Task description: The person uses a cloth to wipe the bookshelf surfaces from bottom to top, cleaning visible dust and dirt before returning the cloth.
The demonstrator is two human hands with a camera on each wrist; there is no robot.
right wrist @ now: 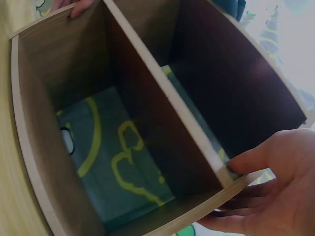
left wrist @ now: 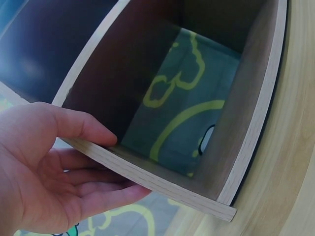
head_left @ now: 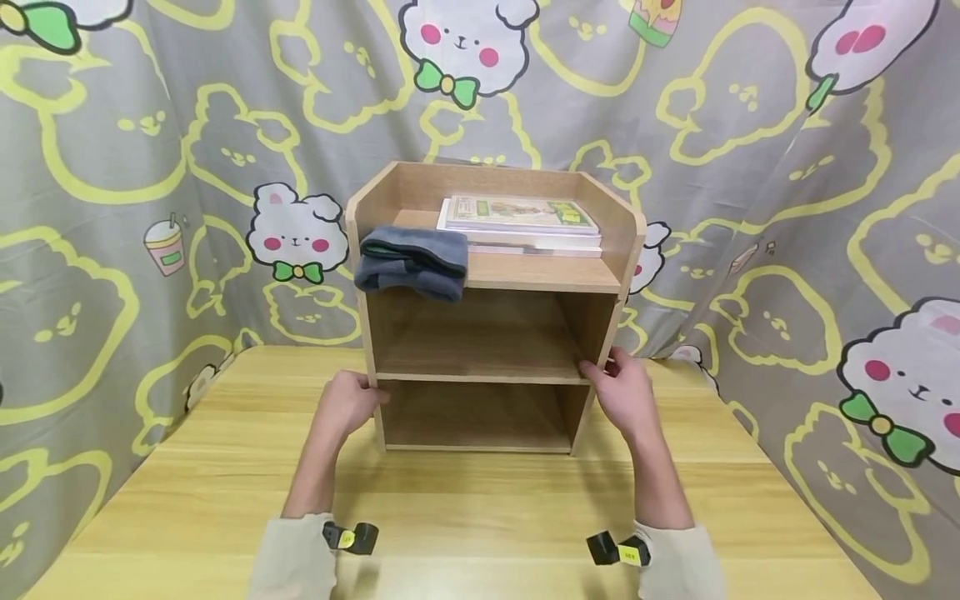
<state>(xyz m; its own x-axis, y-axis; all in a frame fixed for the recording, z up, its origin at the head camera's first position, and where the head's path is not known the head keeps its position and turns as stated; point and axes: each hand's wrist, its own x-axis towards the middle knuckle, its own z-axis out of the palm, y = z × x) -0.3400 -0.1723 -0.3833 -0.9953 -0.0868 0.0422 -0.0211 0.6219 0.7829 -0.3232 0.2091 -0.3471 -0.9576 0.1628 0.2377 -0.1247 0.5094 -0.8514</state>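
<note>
With your left hand [head_left: 349, 404] you are gripping the left side panel of the light-brown wooden shelf unit [head_left: 480, 380], thumb inside the lower compartment, and with your right hand [head_left: 624, 392] its right panel, thumb by the middle shelf. The unit is standing on the yellow wood-grain table [head_left: 480, 517]; a folded blue-grey cloth [head_left: 412, 262] is overhanging its top shelf's near left edge, left of a flat stack of paper booklets [head_left: 521, 218].

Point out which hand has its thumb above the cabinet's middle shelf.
The right hand: its thumb is just above the middle shelf, whereas the left hand has its thumb below that shelf.
</note>
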